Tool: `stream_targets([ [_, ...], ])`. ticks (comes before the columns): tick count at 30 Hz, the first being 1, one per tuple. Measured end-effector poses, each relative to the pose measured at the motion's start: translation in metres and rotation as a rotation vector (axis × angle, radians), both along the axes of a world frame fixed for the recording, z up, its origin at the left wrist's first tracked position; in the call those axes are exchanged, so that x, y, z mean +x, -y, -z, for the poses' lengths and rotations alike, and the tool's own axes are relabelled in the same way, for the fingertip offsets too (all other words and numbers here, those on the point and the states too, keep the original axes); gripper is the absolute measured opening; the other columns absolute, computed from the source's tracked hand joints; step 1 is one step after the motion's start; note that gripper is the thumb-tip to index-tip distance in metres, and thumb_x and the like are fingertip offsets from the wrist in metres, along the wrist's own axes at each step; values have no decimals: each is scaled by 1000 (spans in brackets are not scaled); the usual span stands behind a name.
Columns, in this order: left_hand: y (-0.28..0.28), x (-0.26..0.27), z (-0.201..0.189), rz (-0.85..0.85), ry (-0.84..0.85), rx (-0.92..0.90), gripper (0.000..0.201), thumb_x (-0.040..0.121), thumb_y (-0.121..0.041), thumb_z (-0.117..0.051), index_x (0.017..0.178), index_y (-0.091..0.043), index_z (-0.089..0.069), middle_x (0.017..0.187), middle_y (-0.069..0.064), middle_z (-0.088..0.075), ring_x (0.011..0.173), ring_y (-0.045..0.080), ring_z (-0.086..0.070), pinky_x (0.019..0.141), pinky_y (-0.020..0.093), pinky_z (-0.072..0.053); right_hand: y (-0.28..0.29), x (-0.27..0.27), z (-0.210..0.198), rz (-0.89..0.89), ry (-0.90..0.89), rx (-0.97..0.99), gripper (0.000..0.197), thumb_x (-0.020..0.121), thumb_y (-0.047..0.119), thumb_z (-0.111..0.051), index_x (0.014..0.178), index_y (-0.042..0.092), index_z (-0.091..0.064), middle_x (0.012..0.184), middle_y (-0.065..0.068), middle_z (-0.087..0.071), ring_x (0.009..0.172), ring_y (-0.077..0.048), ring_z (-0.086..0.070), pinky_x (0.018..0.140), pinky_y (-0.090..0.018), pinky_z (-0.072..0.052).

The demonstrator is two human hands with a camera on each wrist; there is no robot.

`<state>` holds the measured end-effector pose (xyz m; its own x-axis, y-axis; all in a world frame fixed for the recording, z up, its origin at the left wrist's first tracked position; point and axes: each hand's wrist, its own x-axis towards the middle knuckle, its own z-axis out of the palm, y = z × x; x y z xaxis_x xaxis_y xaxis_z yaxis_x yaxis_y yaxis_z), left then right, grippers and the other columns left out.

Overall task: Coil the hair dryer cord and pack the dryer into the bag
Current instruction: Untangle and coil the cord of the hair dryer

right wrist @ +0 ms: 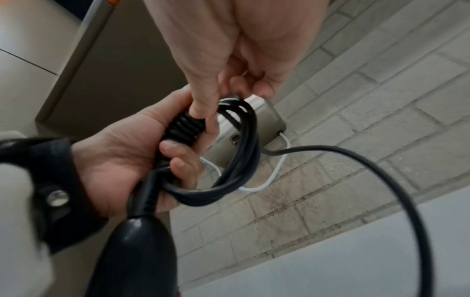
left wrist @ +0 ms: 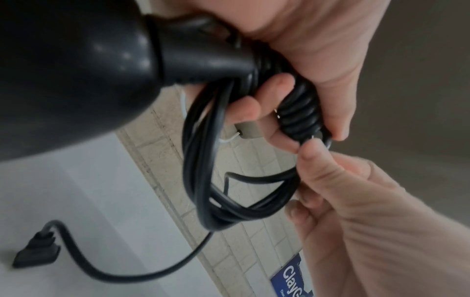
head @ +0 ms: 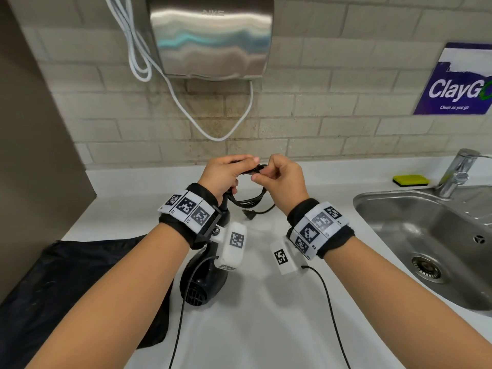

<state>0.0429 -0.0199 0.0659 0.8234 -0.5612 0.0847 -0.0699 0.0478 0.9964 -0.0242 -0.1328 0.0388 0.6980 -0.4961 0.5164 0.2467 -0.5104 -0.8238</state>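
Note:
The black hair dryer [head: 202, 278] hangs below my left wrist over the white counter [head: 266, 328]; its handle fills the left wrist view [left wrist: 76, 70]. Its black cord [head: 249, 199] is gathered into loops, with several tight turns wound round the bundle [left wrist: 297, 114]. My left hand [head: 226, 174] grips that bundle beside the handle's end [right wrist: 142, 144]. My right hand [head: 279, 179] pinches the cord at the top of the wound turns [right wrist: 203, 106]. The plug [head: 250, 213] and a short free length lie on the counter [left wrist: 35, 251]. The black bag [head: 80, 275] lies flat at the left.
A steel sink [head: 399, 209] with a faucet [head: 458, 171] and a yellow sponge [head: 411, 180] is at the right. On the tiled wall hang a steel hand dryer [head: 213, 35] with a white cable [head: 213, 129] and a blue sign [head: 458, 81]. A dark panel [head: 34, 155] bounds the left.

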Motion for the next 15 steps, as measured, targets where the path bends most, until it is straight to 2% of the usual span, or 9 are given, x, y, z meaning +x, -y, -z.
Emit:
stream_targets([
  [2, -3, 0, -1, 11, -10, 5, 4, 81, -22, -70, 78, -25, -69, 70, -4, -65, 40, 6, -32, 44, 19, -33, 5, -2, -4, -30, -64, -68, 29, 71, 9, -76, 78, 21, -51, 76, 7, -52, 69, 2, -47, 65, -4, -35],
  [3, -4, 0, -1, 20, -16, -1, 7, 81, -20, -69, 76, -24, -70, 68, -6, -65, 40, 6, -32, 43, 19, -33, 10, -2, -5, -74, -134, -112, 32, 73, 15, -76, 96, 20, -54, 93, 7, -57, 86, 0, -51, 77, -3, -33],
  [5, -5, -1, 0, 44, -17, -11, 10, 83, -17, -67, 76, -23, -70, 63, -9, -64, 39, 5, -33, 43, 18, -33, 14, -3, -7, -186, -338, -255, 45, 83, 29, -66, 123, 20, -50, 121, 7, -57, 113, -5, -48, 101, -18, -24],
  [6, -6, -1, 0, 52, -10, -10, 10, 83, -16, -66, 77, -23, -71, 63, -9, -64, 39, 5, -34, 43, 18, -33, 16, -2, -6, -224, -432, -325, 38, 88, 34, -57, 122, 19, -53, 117, 10, -61, 110, -1, -50, 105, -25, -22],
  [7, -6, -1, 0, 53, -2, -6, 9, 83, -16, -66, 77, -22, -70, 64, -8, -64, 38, 5, -34, 43, 19, -33, 14, -3, -6, -251, -497, -361, 29, 92, 34, -51, 111, 15, -61, 98, 15, -67, 95, 4, -54, 102, -25, -27],
  [9, -6, 0, 1, 41, 14, -3, 9, 83, -16, -66, 77, -21, -70, 69, -5, -64, 39, 5, -35, 45, 19, -34, 17, -3, -4, -240, -525, -333, 29, 95, 30, -45, 80, 11, -61, 65, 10, -58, 67, -3, -51, 78, -24, -37],
  [11, -8, 4, 1, 6, 26, -19, 11, 83, -15, -66, 75, -21, -70, 69, -5, -64, 42, 6, -38, 49, 20, -36, 19, -5, 0, -213, -495, -325, 30, 96, 30, -43, 74, 13, -54, 69, -2, -54, 68, -15, -49, 71, -27, -38],
  [13, -12, 9, 0, -15, 67, -21, 13, 82, -12, -67, 73, -21, -70, 65, -10, -67, 53, 6, -47, 54, 18, -37, 23, -7, 5, -217, -436, -312, 34, 93, 35, -37, 82, 9, -55, 80, -11, -56, 80, -21, -51, 78, -30, -39],
  [15, -14, 10, -1, 9, 142, 21, 15, 82, -10, -66, 74, -21, -70, 62, -16, -67, 58, -2, -53, 56, 15, -38, 29, -6, 7, -186, -405, -291, 30, 89, 32, -36, 83, 9, -53, 81, -6, -54, 82, -20, -49, 78, -30, -36],
])
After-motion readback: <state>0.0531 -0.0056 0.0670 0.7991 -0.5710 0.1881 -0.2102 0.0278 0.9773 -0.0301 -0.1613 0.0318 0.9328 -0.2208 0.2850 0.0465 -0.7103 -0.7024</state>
